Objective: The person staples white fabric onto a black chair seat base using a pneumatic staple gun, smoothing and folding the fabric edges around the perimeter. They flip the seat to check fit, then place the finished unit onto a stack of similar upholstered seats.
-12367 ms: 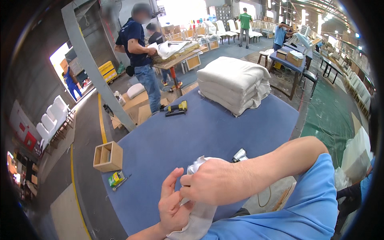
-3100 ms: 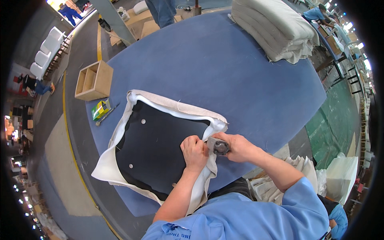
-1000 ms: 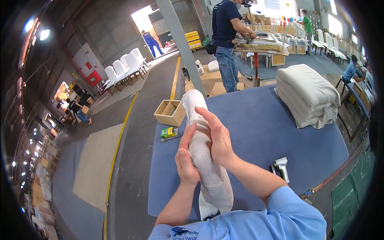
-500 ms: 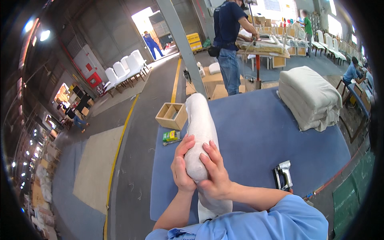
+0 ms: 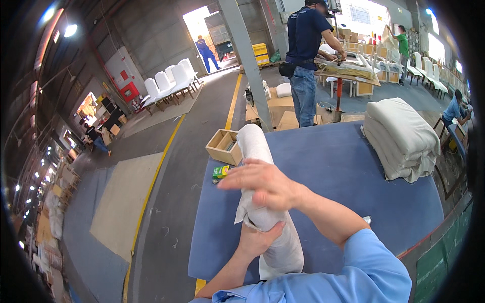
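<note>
A long padded piece covered in off-white fabric point(image 5: 254, 141) lies lengthwise on the blue-topped table point(image 5: 333, 156), pointing away from me. My left hand point(image 5: 255, 240) grips it from below near its bend, thumb on the right side; some of its fingers are hidden underneath. A loose fabric flap point(image 5: 243, 209) hangs just above that hand. My right hand point(image 5: 268, 184) is over the top of the piece with fingers stretched out to the left, holding nothing. Whether its palm touches the fabric I cannot tell. Behind my right forearm, only a bit of the metal staple gun point(image 5: 367, 219) shows.
At the table's far left edge are a divided wooden box point(image 5: 222, 146) and a green-and-yellow small box point(image 5: 220, 173). A stack of folded off-white fabric point(image 5: 399, 136) sits far right. Beyond the table a person in dark blue point(image 5: 305, 45) works near a grey post point(image 5: 245, 60).
My right hand has lifted from its grip and swung across the piece with fingers straightened. My left hand has shifted lower underneath. A fabric flap now shows, and my arm covers most of the staple gun.
</note>
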{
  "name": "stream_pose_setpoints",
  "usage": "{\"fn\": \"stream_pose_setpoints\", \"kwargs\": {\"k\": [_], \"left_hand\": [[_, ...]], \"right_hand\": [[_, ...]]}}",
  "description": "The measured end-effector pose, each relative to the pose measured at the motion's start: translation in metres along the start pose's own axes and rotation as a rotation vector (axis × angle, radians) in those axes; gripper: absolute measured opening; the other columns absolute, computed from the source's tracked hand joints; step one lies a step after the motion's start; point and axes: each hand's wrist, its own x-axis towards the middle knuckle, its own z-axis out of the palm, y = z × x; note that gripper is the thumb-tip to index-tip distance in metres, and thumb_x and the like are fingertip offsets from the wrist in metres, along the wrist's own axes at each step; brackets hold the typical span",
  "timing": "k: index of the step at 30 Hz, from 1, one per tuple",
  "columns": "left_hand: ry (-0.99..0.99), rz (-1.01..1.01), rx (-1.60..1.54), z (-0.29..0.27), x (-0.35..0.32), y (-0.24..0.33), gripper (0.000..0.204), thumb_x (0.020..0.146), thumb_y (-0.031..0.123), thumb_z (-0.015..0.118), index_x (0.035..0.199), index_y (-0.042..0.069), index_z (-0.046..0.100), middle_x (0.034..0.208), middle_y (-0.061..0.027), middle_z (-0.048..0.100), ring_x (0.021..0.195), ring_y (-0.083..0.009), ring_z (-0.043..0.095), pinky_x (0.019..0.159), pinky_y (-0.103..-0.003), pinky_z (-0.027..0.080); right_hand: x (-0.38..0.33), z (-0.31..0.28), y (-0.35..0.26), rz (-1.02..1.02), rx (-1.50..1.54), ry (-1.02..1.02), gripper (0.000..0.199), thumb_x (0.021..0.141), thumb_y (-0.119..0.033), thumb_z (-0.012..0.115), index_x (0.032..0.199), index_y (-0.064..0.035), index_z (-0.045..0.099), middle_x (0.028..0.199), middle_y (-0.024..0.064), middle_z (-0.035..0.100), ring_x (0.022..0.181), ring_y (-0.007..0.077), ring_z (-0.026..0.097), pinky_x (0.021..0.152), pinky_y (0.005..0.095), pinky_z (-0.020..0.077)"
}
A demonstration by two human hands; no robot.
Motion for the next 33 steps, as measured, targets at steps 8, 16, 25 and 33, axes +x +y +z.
{"fn": "stream_pose_setpoints", "kwargs": {"k": [8,16,25,33], "left_hand": [[-0.084,0.265,0.225,-0.006,0.013,-0.029,0.068,0.085,0.006,0.075,0.144,0.006,0.043,0.141,-0.0127,0.049,0.132,-0.0249,0.053,0.102,-0.039,0.049],[-0.138,0.18,0.062,-0.057,-0.039,-0.077,0.068,0.088,0.008,0.074,0.148,0.007,0.042,0.149,-0.0119,0.045,0.135,-0.0227,0.051,0.107,-0.038,0.048],[-0.156,-0.492,0.24,-0.123,-0.145,-0.029,0.074,0.092,0.025,0.077,0.151,-0.002,0.042,0.144,-0.0179,0.056,0.134,-0.0288,0.054,0.112,-0.043,0.045],[-0.22,-0.495,0.243,-0.195,-0.148,0.035,0.073,0.099,0.031,0.068,0.156,-0.004,0.037,0.153,-0.0196,0.051,0.142,-0.0322,0.049,0.116,-0.042,0.04]], "right_hand": [[-0.01,0.007,-0.038,-0.117,-0.338,0.157,0.042,0.085,-0.023,0.07,0.126,-0.0116,0.072,0.135,0.0102,0.068,0.124,0.0286,0.066,0.105,0.0482,0.0498],[-0.031,0.044,-0.053,-0.259,-0.264,0.113,0.038,0.096,-0.024,0.061,0.133,-0.0177,0.069,0.152,0.0086,0.056,0.143,0.0277,0.05,0.122,0.0513,0.0298],[-0.018,-0.018,0.074,0.254,-0.522,0.256,0.036,0.098,-0.036,0.058,0.123,-0.0146,0.073,0.134,0.0104,0.065,0.13,0.029,0.057,0.117,0.0564,0.0311],[-0.008,-0.002,0.105,0.502,0.315,0.591,0.034,0.108,-0.028,0.046,0.127,-0.0058,0.065,0.126,0.0089,0.066,0.123,0.0181,0.057,0.111,0.0314,0.0391]]}}
